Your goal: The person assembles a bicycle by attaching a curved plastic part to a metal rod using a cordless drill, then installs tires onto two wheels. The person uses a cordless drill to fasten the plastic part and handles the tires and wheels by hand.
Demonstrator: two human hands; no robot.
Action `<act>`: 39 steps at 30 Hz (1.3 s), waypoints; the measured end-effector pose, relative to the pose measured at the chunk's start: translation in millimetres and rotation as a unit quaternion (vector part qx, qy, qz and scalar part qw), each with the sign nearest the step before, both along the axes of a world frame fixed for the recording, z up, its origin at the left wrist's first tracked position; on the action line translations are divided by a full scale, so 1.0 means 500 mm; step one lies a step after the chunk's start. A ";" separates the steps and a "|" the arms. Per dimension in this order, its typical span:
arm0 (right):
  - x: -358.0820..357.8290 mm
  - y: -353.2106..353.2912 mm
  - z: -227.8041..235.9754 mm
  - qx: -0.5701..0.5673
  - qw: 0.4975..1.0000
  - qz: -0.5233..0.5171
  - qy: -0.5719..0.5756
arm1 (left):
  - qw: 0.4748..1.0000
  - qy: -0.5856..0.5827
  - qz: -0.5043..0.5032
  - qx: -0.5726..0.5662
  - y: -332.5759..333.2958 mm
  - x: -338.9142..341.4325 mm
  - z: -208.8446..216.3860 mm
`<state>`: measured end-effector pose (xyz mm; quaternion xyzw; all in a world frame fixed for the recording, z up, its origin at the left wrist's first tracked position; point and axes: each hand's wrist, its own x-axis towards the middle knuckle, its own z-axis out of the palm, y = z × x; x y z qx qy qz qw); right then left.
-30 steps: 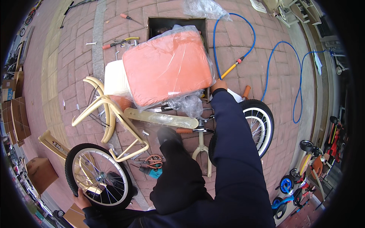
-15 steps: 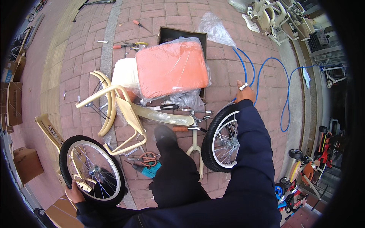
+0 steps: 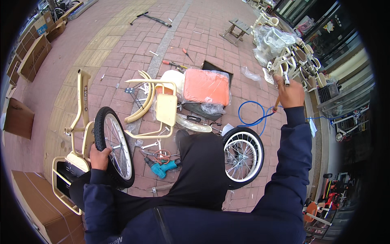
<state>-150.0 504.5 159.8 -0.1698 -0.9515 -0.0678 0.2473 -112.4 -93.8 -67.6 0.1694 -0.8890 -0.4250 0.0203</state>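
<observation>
My left hand (image 3: 99, 157) is closed round the black tyre of a bicycle wheel (image 3: 131, 160) with a pale rim and thin spokes, which stands upright beside my leg. Up at the right, my right hand (image 3: 291, 94) grips the end of an air hose. Its metal fitting (image 3: 286, 78) sticks out above my fingers, and an orange-brown length hangs below my palm toward the blue coil (image 3: 240, 114). A second wheel (image 3: 243, 156) stands on the other side of my knee. Left of the held wheel is a cream bicycle frame (image 3: 83, 110).
Cream mudguards (image 3: 149, 99), a rack (image 3: 165, 110) and a wrapped orange pad (image 3: 206, 87) lie ahead on the brick paving. A teal drill (image 3: 162, 166) sits by my foot among hand tools. Cartons (image 3: 35, 59) line the left; bagged bike parts (image 3: 274, 42) stand far right.
My right hand has risen and moved farther out to the right with the hose end. The left hand and its wheel have shifted rightward and up in view; the head view has tilted farther ahead.
</observation>
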 end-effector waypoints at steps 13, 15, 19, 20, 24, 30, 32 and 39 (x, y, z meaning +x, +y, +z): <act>-0.091 -0.731 -0.315 -0.222 0.747 0.547 -0.305 | 0.989 0.026 0.053 0.137 -0.065 0.091 -0.003; -0.080 -0.803 -0.445 -0.181 0.703 0.654 -0.213 | 0.991 0.011 0.055 0.123 -0.080 0.099 -0.020; -0.022 -0.869 -0.610 -0.025 0.625 0.728 -0.281 | 0.989 -0.015 0.072 0.129 -0.116 0.109 -0.036; 0.001 -0.885 -0.631 -0.129 0.602 0.685 -0.390 | 0.990 -0.020 0.070 0.118 -0.122 0.113 -0.035; 0.074 -0.932 -0.656 -0.513 0.469 0.381 -0.610 | 0.993 -0.062 0.084 0.046 -0.126 0.127 -0.022; 0.118 -0.958 -0.668 -0.642 0.394 0.396 -0.526 | 0.991 -0.079 0.082 0.074 -0.127 0.137 -0.013; 0.117 -0.956 -0.672 -0.544 0.501 0.500 -0.451 | 0.991 -0.084 0.075 0.066 -0.127 0.140 -0.013; 0.123 -0.948 -0.658 -0.456 0.619 0.493 -0.407 | 0.982 -0.111 0.060 0.139 -0.105 0.201 -0.004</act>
